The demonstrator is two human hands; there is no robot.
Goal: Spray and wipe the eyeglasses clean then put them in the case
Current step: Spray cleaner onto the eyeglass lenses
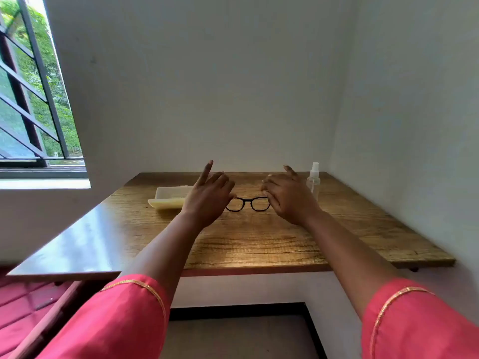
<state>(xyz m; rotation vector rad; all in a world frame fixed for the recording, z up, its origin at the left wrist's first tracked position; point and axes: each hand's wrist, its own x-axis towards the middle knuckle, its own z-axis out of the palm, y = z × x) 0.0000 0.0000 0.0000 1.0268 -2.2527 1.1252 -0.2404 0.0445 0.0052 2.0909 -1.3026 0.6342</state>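
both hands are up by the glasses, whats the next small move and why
Probably bring both hands down onto the ends of the eyeglasses and lift them. The left hand and right hand flank the frame, holding nothing; the spray bottle stands untouched behind the right hand.

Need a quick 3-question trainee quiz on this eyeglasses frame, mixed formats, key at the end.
1. True or false: the eyeglasses already lie inside the case.
2. Multiple choice: the spray bottle stands
A. to the person's right of the eyeglasses, near the wall
B. on the window sill
C. inside the case
3. Fill in: the left hand and the right hand are both at the ends of the ____.

Key
1. False: they lie on the wooden table, between the hands; the case is to their left.
2. A
3. eyeglasses
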